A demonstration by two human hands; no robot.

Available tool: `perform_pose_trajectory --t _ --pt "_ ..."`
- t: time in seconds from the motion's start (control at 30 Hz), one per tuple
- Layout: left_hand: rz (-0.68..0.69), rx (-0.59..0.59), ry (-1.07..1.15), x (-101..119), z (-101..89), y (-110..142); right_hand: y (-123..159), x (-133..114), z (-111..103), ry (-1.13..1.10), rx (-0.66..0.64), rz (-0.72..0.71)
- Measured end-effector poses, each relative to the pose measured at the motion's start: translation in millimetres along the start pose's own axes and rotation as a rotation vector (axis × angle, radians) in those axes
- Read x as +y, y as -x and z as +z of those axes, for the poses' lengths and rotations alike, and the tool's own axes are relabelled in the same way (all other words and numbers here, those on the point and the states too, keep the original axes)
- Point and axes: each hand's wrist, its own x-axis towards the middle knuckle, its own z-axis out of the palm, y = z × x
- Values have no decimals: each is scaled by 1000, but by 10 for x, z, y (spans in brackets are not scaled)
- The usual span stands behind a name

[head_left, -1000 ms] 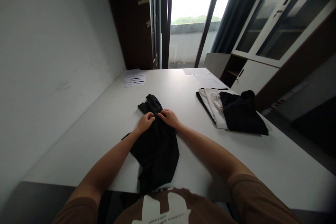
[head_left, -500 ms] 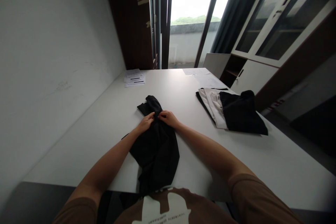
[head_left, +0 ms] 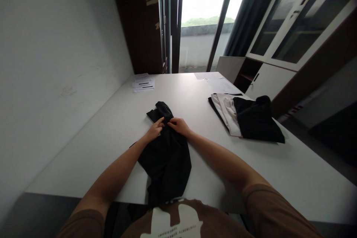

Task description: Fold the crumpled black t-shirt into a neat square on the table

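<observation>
A black garment (head_left: 170,163) lies lengthwise before me, bunched and creased, its near end reaching over the table's front edge against my shirt. Whether it is a shirt or trousers I cannot tell. My left hand (head_left: 155,130) pinches the cloth from the left near the narrow far part. From the other side my right hand (head_left: 180,126) is closed on the same gathered part, with the fingertips of both hands close together. The far end of the garment sticks out beyond my hands, and the fingertips are partly hidden in dark folds.
On the right of the white table (head_left: 117,119) lie folded garments, one black (head_left: 258,121) and one off-white (head_left: 226,113). Papers (head_left: 143,83) are at the far left and more sheets (head_left: 212,80) at the far right. A wall (head_left: 69,63) borders the left side; cabinets (head_left: 275,78) stand right.
Both hands stay at nearly the same spot on the black garment. Its cloth has shifted very slightly to the right.
</observation>
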Motion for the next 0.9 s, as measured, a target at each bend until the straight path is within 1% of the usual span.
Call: perform_pose_trajectory --t 0.1,0.13,0.27,0.33,0.43,0.53,0.6,0.67,0.77,0.83,0.9 --pt "47 -33 -65 40 -17 14 -13 36 3 -25 12 2" --pt "66 -22 -116 63 -30 21 -19 50 -2 -39 30 20" --pt "173 50 -457 171 -108 64 -61 128 -61 -138 156 150" --pt "210 62 -639 207 -147 88 -96 196 -108 -192 218 201" --pt "207 32 -795 214 -194 109 -166 355 -192 -269 310 240" --pt "194 5 -843 176 -258 93 -231 576 -303 -337 417 265" --pt "177 0 -859 134 -325 64 -253 734 -396 -338 466 303" --pt "123 5 -892 84 -402 29 -252 871 -497 -272 485 363" --pt "2 23 -978 13 -495 -13 -218 983 -622 -42 469 459" --pt "-42 29 -1020 -7 -514 -22 -188 973 -664 118 463 494" --pt "-24 20 -1021 21 -493 -9 -164 897 -668 233 503 449"
